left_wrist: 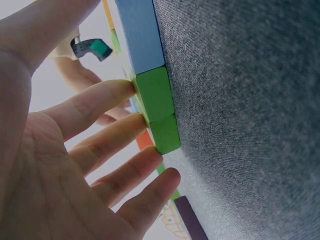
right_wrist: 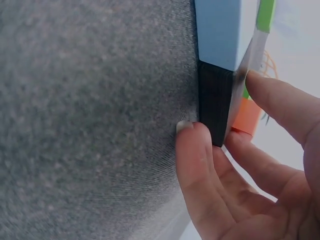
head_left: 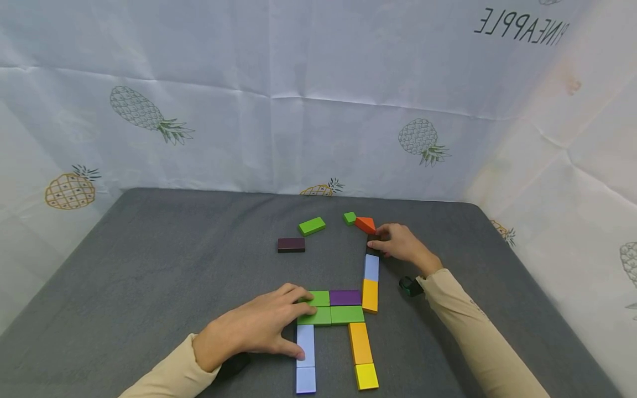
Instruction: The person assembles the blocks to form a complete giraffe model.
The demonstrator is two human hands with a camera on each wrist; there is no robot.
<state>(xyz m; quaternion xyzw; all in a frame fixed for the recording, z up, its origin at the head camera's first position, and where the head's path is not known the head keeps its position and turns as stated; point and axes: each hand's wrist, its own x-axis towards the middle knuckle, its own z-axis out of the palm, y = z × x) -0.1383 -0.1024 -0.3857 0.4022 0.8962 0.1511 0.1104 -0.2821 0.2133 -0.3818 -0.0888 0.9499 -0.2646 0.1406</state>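
My left hand [head_left: 259, 320] is spread over the left side of a flat block figure, its fingertips on two green blocks [head_left: 322, 316] and its thumb at a light blue block [head_left: 306, 338]. From the left wrist view, the extended fingers meet the edges of the green blocks [left_wrist: 156, 92]. At the top of the column on the right, my right hand [head_left: 402, 243] pinches a black block [head_left: 372, 246], its thumb and fingers around the block's end. That black block [right_wrist: 215, 100] lies end to end with a light blue block [right_wrist: 217, 32].
An orange-red triangular block [head_left: 365, 224] and a small green block [head_left: 350, 218] lie beyond the right hand. A green block [head_left: 312, 226] and a dark brown block [head_left: 291, 245] sit farther left. Purple [head_left: 345, 298], orange [head_left: 360, 342] and yellow [head_left: 366, 377] blocks belong to the figure.
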